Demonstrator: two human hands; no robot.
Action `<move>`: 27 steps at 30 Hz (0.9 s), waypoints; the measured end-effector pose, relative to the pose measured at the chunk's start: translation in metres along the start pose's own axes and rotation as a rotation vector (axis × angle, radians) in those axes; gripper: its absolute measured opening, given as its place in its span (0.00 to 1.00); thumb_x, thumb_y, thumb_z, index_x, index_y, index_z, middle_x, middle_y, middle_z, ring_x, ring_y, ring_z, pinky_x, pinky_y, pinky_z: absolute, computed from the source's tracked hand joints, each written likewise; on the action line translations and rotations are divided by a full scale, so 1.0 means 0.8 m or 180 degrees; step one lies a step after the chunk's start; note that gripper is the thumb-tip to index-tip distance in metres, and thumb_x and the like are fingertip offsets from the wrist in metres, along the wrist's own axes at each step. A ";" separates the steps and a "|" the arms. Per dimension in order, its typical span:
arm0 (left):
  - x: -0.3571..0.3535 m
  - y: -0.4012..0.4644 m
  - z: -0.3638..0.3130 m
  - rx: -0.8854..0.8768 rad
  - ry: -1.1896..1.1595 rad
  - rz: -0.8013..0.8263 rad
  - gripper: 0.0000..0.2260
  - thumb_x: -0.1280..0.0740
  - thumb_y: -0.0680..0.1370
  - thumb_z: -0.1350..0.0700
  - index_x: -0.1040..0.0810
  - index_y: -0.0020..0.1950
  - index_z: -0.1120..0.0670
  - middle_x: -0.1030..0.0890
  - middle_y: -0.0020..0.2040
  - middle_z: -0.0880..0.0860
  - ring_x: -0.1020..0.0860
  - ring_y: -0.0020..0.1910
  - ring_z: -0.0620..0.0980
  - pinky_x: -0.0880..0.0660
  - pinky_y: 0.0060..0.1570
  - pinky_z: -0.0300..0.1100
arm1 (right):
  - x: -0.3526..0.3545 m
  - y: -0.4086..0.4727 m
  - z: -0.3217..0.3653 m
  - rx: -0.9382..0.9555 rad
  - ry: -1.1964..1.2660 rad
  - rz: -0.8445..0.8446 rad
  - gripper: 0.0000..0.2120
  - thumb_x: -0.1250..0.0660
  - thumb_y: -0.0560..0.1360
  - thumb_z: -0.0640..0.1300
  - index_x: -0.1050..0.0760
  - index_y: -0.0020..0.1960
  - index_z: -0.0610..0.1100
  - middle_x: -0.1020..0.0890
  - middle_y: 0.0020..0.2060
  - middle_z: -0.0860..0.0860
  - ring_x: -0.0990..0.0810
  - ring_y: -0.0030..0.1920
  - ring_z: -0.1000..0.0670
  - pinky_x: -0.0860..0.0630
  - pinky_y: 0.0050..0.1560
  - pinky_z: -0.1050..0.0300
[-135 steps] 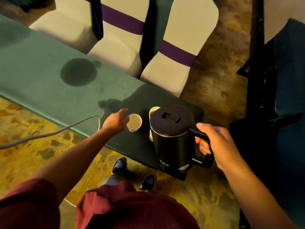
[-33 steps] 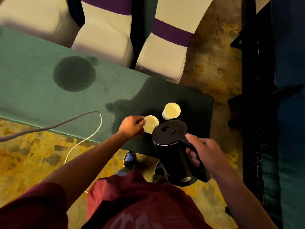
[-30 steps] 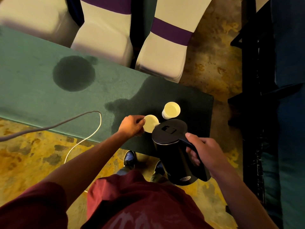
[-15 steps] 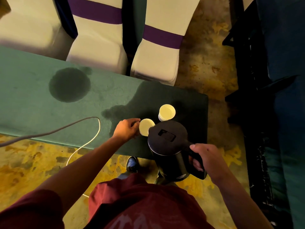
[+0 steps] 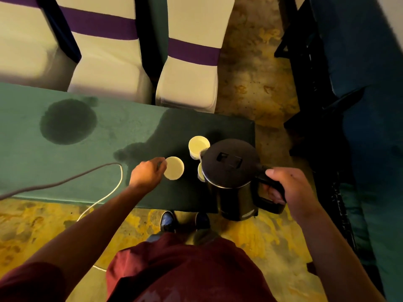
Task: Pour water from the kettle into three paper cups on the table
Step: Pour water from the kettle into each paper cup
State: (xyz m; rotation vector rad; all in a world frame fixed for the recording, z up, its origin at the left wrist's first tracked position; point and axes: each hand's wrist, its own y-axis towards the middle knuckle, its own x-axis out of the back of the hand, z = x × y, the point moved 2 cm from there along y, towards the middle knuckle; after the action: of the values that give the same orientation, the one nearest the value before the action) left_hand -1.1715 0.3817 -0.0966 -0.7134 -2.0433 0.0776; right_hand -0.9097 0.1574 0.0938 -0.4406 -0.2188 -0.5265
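Right hand wrapped around the kettle handle, spout over the far cup; left hand pinching the near cup on the tabletop. Third cup half hidden under the kettle. Best to tip slowly, keeping the stream centred and the steadied cup still.

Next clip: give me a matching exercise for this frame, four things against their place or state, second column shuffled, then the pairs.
Things:
1. kettle
2. left hand
3. round dark stain
4. white cable

Places or states:
A. hangs over the table's near edge
B. on the green cloth, far left of the cups
C. held by its handle in the right hand
D. fingers on the nearest cup

Pairs: 1-C, 2-D, 3-B, 4-A
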 end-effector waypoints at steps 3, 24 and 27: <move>-0.007 -0.004 -0.010 0.0237 -0.0272 -0.0057 0.17 0.44 0.83 0.42 0.21 0.62 0.46 0.17 0.34 0.52 0.18 0.32 0.53 0.17 0.40 0.51 | 0.033 0.016 -0.004 -0.0010 0.0018 -0.0152 0.22 0.40 0.81 0.40 0.29 0.32 0.28 0.34 0.19 0.46 0.36 0.20 0.48 0.39 0.25 0.59; -0.034 -0.027 -0.048 0.1194 -0.1071 -0.0167 0.18 0.44 0.84 0.44 0.26 0.68 0.53 0.16 0.38 0.60 0.18 0.29 0.51 0.23 0.25 0.39 | 0.051 0.154 -0.070 -0.0139 0.0711 0.0007 0.18 0.38 0.77 0.53 0.21 0.37 0.42 0.26 0.23 0.50 0.28 0.28 0.47 0.30 0.42 0.50; -0.035 -0.024 -0.048 0.1250 -0.1089 -0.0173 0.19 0.44 0.84 0.44 0.26 0.68 0.54 0.16 0.38 0.60 0.18 0.28 0.51 0.25 0.24 0.38 | 0.050 0.160 -0.071 -0.0140 0.0518 0.0166 0.17 0.37 0.79 0.51 0.21 0.38 0.42 0.23 0.25 0.50 0.25 0.30 0.48 0.27 0.45 0.49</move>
State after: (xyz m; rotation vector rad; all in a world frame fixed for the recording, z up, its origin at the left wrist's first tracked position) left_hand -1.1390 0.3427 -0.0903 -0.4167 -2.2738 0.5876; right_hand -0.8033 0.2129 0.0111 -0.4428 -0.0392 -0.5140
